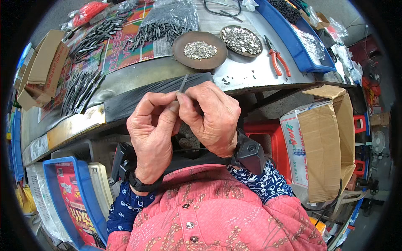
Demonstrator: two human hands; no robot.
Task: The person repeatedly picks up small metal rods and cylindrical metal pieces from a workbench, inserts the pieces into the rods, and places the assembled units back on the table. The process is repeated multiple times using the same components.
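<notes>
Nr table (240, 69), slim gray pc (183, 83), pinched btwn L hand (151, 129), R hand (213, 117)

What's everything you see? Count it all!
table: one, silvery, ahead
dishes: two, brown, table's far middle
tiny pieces: many, silvery, left dish
pliers: one, red-handled, right of dishes
sticks: many, black, table's left
big bag: one, clear, far side
bins: at least two, blue, left and right
boxes: at least two, brown, left and right
stool: at least one, red, by right box
rod: one, grey, at fingertips
left grip: one, bare, rod's lower left
right grip: one, bare, rod's lower right
</notes>
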